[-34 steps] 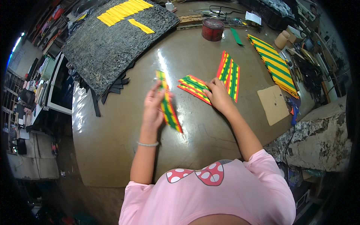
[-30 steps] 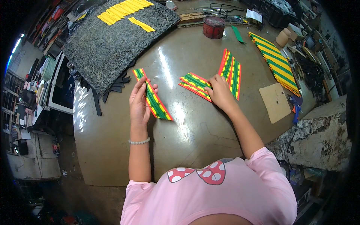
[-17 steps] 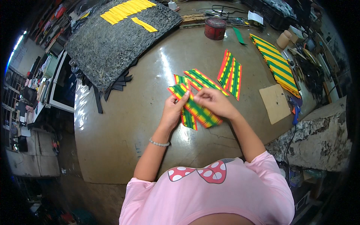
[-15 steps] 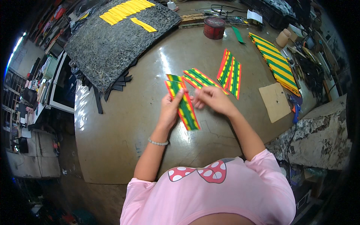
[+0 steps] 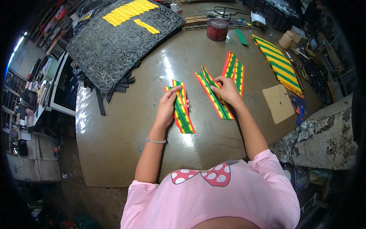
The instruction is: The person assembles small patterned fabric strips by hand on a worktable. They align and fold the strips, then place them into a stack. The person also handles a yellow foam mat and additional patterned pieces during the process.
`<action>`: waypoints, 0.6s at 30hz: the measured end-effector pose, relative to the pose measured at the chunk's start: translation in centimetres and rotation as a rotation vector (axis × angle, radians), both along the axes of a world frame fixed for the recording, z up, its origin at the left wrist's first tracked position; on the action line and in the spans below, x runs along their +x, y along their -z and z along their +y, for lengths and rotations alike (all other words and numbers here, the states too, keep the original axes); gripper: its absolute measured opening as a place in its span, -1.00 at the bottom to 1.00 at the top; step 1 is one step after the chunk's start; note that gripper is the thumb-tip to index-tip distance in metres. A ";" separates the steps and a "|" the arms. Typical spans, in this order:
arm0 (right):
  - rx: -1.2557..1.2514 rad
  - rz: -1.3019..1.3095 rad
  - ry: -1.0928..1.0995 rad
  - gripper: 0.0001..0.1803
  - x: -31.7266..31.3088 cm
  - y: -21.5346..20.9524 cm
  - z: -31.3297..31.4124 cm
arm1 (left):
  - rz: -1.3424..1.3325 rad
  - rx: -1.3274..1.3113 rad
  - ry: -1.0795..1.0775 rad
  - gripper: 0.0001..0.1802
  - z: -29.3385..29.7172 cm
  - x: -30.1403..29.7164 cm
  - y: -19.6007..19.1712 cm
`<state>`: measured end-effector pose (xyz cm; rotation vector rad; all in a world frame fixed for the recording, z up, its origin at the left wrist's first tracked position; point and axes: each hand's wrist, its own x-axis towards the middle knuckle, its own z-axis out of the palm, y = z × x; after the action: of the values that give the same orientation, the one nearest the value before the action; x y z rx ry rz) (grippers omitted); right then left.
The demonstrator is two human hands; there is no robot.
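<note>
My left hand (image 5: 166, 107) is closed around several patterned strips (image 5: 184, 121) in green and yellow with red edges. Two of them cross near my fingertips and fan apart at the top. To the right, my right hand (image 5: 229, 92) pinches another patterned strip (image 5: 208, 78), lifted at its upper end. Beneath it a similar strip (image 5: 206, 88) slants across the table. Farther back, partly hidden by my right hand, more of these strips (image 5: 233, 65) spread out in a V.
A red tin (image 5: 217, 30) stands at the back. On a rough dark slab (image 5: 110, 49) at far left lie yellow strips (image 5: 129, 11). To the right are striped green-yellow pieces (image 5: 278, 63), a cardboard piece (image 5: 278, 104) and a blue glue gun (image 5: 300, 108). A green scrap (image 5: 241, 37) lies near the tin.
My right hand has moved right, away from the left, and now pinches a strip there. The slanting strips have shifted. My left hand has moved slightly left, its strips now crossed.
</note>
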<state>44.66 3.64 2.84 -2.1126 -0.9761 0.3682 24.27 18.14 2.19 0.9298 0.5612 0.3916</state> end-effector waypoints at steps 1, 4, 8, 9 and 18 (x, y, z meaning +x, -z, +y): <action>0.094 0.015 -0.010 -0.62 0.1 -0.4 -0.4 | -0.003 0.073 0.012 -0.59 -0.4 -0.1 0.2; 0.302 0.251 -0.071 -0.65 -0.8 -1.3 -0.9 | -0.044 0.005 0.036 -0.54 -0.9 0.1 0.2; 0.265 0.489 -0.232 -0.68 -3.8 -1.6 -0.7 | -0.168 0.059 0.029 -0.47 -2.1 0.5 0.2; 0.333 0.502 -0.306 -0.68 -4.8 -1.4 -0.5 | -0.151 0.118 -0.055 -0.49 -2.5 0.9 0.3; 0.247 0.437 -0.240 -0.66 -6.1 -0.7 -0.2 | -0.110 0.251 0.055 -0.59 -2.3 0.6 0.9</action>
<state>38.59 3.44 3.55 -1.6040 -0.9565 0.7531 24.88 15.87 1.26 1.1544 0.3903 0.4677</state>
